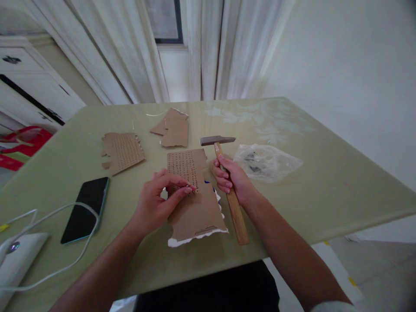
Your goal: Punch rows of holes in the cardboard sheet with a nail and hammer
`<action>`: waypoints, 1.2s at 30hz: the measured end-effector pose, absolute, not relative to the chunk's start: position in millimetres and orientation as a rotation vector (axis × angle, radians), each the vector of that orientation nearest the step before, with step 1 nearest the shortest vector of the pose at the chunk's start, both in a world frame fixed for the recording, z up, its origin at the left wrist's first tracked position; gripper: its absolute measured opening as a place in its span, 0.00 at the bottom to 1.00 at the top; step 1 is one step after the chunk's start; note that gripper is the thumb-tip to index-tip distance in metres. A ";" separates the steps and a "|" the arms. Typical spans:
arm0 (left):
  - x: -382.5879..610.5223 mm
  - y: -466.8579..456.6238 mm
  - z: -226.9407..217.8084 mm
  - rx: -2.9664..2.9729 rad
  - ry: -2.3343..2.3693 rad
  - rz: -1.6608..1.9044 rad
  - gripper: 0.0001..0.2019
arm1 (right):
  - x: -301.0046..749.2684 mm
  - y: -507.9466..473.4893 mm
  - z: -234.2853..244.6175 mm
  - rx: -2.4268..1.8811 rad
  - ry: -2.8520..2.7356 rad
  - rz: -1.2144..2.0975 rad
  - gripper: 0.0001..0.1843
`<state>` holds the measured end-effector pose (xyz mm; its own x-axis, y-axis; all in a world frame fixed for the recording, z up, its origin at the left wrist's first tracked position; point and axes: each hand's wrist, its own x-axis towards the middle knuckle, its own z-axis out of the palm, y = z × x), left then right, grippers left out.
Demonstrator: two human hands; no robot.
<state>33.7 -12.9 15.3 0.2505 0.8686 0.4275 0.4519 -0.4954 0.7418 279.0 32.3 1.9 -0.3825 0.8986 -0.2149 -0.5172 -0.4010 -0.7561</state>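
Observation:
My right hand point(232, 175) is wrapped round the wooden handle of a hammer point(237, 216), close below its steel head, which points up and away from me. My left hand point(165, 195) pinches what looks like a small nail point(194, 192) between thumb and forefinger; most of it is hidden by the fingertips. It is held over a brown piece of cardboard point(198, 212) with a torn white edge. Rows of small dark holes cover the far part of this cardboard, and the left hand rests on its left side.
A clear plastic bag point(266, 162) with small dark pieces lies right of the hammer. Farther back are a punched cardboard piece point(123, 151) and torn cardboard scraps point(175, 130). A phone point(86, 210), a white cable point(82, 255) and a white device point(24, 255) occupy the table's left.

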 end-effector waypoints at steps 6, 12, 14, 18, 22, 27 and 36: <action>34.9 -14.3 16.5 2.044 1.229 1.172 0.03 | 278.8 32.4 3.3 -0.813 -0.733 1.914 0.21; 34.9 -13.7 15.0 2.030 1.238 1.162 0.03 | 279.0 31.8 4.3 -0.806 -0.737 1.908 0.21; 35.3 -13.7 15.0 2.036 1.240 1.168 0.04 | 278.8 31.9 3.8 -0.815 -0.732 1.909 0.20; 36.3 -14.5 16.1 2.048 1.248 1.172 0.04 | 278.3 32.2 2.4 -0.821 -0.725 1.915 0.20; 36.5 -14.7 16.1 2.054 1.246 1.182 0.04 | 277.8 31.8 2.5 -0.816 -0.727 1.912 0.21; 38.5 -15.2 17.2 2.082 1.281 1.180 0.05 | 277.8 31.3 3.6 -0.819 -0.716 1.920 0.20; 41.0 -17.3 20.8 2.113 1.232 1.165 0.02 | 278.1 32.3 1.2 -0.828 -0.720 1.925 0.19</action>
